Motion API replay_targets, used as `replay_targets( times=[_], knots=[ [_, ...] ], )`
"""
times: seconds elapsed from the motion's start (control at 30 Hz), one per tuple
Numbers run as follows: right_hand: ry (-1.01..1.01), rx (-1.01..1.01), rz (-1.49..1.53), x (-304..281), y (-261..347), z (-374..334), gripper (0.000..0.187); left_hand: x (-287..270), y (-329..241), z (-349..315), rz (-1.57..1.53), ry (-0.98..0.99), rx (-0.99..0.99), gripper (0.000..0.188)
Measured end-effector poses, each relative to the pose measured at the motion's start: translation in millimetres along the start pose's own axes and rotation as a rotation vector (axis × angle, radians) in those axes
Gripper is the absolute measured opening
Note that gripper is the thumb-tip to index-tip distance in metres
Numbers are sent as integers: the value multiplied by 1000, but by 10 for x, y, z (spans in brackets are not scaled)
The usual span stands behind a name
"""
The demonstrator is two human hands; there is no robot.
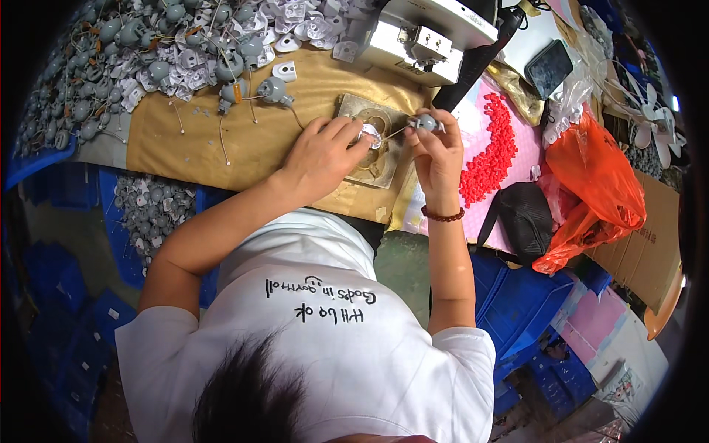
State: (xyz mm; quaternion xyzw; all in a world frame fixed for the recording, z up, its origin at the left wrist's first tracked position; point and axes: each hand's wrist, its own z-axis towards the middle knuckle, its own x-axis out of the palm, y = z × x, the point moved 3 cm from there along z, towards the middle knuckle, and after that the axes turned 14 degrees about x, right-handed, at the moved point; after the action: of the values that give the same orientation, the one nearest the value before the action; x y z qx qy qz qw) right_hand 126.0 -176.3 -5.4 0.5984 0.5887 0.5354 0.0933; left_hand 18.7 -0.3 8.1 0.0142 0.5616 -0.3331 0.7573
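My left hand (325, 156) is closed at the fingertips on a small white plastic part (371, 136), over a square metal fixture plate (353, 176) with a rounded recess. My right hand (439, 148) pinches a small grey rounded plastic part (426, 122) just right of the plate. From this grey part a thin wire runs left toward the white part; whether the two are joined I cannot tell. Beyond my left hand, a grey part with a wire (275, 90) and a white plastic cover (284, 71) lie on the brown table covering (199, 140).
Heaps of grey parts (66, 96) and white covers (317, 29) fill the far left. A metal machine (421, 44) stands behind the plate. To the right are red plastic pieces (493, 148), a black pouch (521, 218), an orange bag (594, 177) and a phone (549, 69).
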Motion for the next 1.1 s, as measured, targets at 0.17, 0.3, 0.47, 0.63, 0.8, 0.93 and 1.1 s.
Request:
replay_targets(
  times=[0.17, 0.3, 0.47, 0.63, 0.8, 0.93, 1.1],
  knots=[
    [216, 335, -157, 110, 61, 22, 40, -22, 28, 2, -37, 21, 10, 42],
    [108, 190, -707, 210, 59, 26, 37, -36, 75, -17, -70, 13, 35, 38],
    [18, -98, -1193, 374, 114, 18, 36, -40, 96, -21, -73, -2, 38, 36],
    [-93, -347, -1334, 327, -10, 17, 39, -58, 110, 32, -132, 13, 5, 32],
    [-213, -441, -1313, 312, -106, -35, 49, -96, 101, 224, -118, -108, -127, 31],
    [-211, -390, -1121, 181, -14, 51, 52, -25, 85, 278, -51, -53, -164, 31],
    [-532, -578, -707, -491, 830, 759, 56, 31, 88, 275, -53, -64, -144, 30]
  ],
)
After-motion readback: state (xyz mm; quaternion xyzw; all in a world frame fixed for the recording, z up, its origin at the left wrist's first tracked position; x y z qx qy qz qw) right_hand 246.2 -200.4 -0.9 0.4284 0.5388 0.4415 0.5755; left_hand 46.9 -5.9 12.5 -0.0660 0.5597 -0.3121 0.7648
